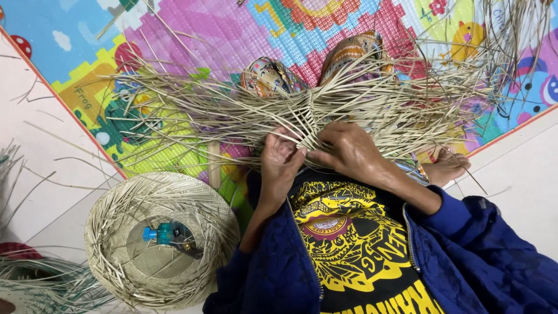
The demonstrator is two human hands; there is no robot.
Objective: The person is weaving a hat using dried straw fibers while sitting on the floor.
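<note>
Woven hat (157, 244), colourful play mat (232, 35)

A person seen from above, looking down their own front. They wear a dark blue zip-up jacket (465, 256) of quilted, textured fabric, open at the front, with a metal zipper running along each open edge. Its long sleeves are pushed up, so both forearms are bare. Under the jacket is a black T-shirt (349, 244) printed with a large yellow graphic and a round red-and-white emblem at its centre. Both knees are covered in patterned cloth (349, 55) of orange, brown and cream. The left hand (280, 160) and right hand (351, 151) carry no rings. One bare foot (447, 166) shows.
</note>
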